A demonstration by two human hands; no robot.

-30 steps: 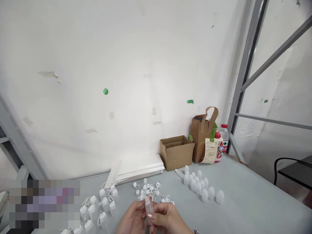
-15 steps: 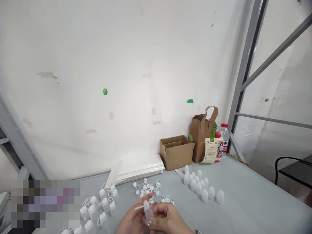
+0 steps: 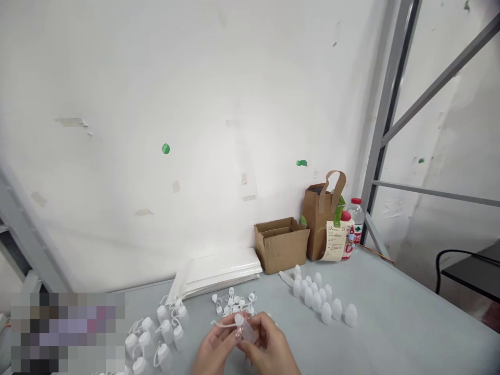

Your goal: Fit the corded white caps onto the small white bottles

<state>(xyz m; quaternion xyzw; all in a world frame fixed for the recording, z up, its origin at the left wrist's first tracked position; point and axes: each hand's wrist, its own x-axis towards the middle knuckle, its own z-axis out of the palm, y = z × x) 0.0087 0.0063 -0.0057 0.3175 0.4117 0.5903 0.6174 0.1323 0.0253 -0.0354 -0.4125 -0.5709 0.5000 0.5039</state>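
At the bottom centre my left hand [image 3: 214,350] and my right hand [image 3: 269,348] meet around one small translucent plastic bottle [image 3: 246,331]. Its white cap with a thin strap [image 3: 225,324] sticks out to the left under my left fingertips. Both hands have their fingers closed on the bottle. Just behind them lies a heap of loose white caps [image 3: 233,303]. To the left stand several capped bottles with straps [image 3: 160,333]. To the right stands a cluster of several upright translucent bottles [image 3: 322,302].
A grey table [image 3: 390,323] runs to the white wall. On it are a stack of white bags [image 3: 219,271], an open cardboard box [image 3: 281,244], a brown paper bag [image 3: 322,213] and a water bottle [image 3: 355,219]. A grey metal rack frame [image 3: 385,125] rises at right.
The bottle has tipped from upright to leaning left, lower in my hands. The cap strap swung out to the left. The view shifted slightly down.
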